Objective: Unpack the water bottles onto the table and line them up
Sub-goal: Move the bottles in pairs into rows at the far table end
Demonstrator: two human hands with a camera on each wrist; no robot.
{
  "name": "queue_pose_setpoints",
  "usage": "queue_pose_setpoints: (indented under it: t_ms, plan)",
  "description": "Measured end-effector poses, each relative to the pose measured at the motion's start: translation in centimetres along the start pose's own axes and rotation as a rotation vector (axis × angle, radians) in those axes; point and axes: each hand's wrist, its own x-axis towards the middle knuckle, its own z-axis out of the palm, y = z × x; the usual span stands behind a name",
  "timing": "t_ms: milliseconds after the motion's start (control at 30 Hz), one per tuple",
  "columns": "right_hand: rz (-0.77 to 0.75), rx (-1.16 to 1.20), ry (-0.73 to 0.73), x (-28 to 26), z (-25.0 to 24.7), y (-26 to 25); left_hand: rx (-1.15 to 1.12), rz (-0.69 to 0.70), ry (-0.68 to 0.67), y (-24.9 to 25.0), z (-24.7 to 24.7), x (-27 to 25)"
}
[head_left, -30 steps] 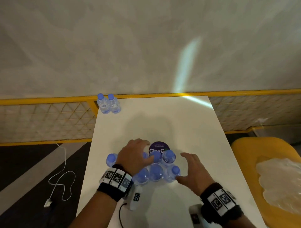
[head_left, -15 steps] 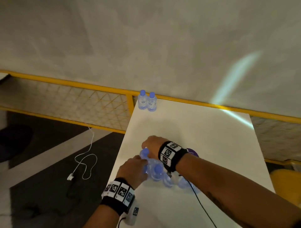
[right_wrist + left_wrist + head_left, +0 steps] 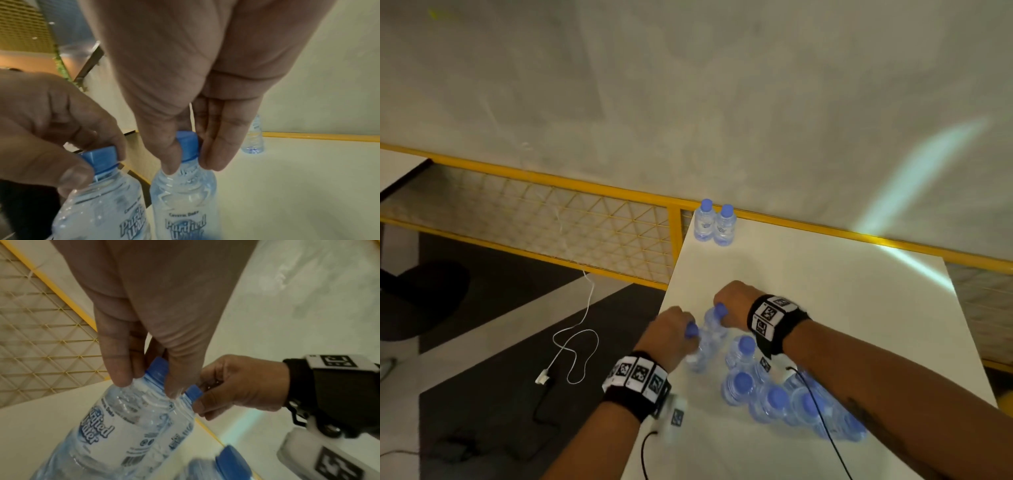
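Note:
Two clear water bottles with blue caps stand side by side at the left end of the pack. My left hand [image 3: 678, 327] [image 3: 148, 382] pinches the cap [image 3: 157, 368] of the nearer bottle [image 3: 698, 354] [image 3: 107, 431]. My right hand [image 3: 724, 308] [image 3: 189, 162], reaching across, pinches the cap [image 3: 187, 144] of the farther bottle [image 3: 713, 329] [image 3: 183, 203]. Several more bottles [image 3: 774, 401] stay clustered under my right forearm. A pair of bottles [image 3: 714, 226] stands at the far left corner of the white table [image 3: 825, 308].
A yellow rail with mesh fencing [image 3: 571, 219] runs behind the table against a grey wall. The table's left edge is close to the two held bottles. A white cable [image 3: 575, 346] and a black cable [image 3: 544, 407] lie on the dark floor to the left.
My view has swung left. The right arm crossed over the pack to its left end, and both hands went from resting on the cluster to pinching one cap each.

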Motion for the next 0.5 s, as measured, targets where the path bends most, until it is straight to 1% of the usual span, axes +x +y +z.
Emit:
queue_pose_setpoints:
  t_ms: [67,167,300,367,500]
  plan:
    - [0.019,0.027,0.041,1.4,-1.7,1.3,0.007,0.009,0.027,-0.5,-1.3,2.8]
    - [0.036,0.107,0.155,3.7,-4.0,2.9,0.024,0.009,0.052,-0.9,-2.7,7.4]
    - [0.124,0.235,0.296,7.0,-6.2,4.6,-0.007,-0.035,0.079,-1.4,-3.6,13.3]
    - [0.169,0.298,0.342,8.8,-6.8,5.6,0.005,-0.056,0.092,-1.4,-4.0,16.3]
    - [0.231,0.403,0.390,12.0,-7.2,7.1,0.070,-0.077,0.104,-1.0,-4.9,21.1]
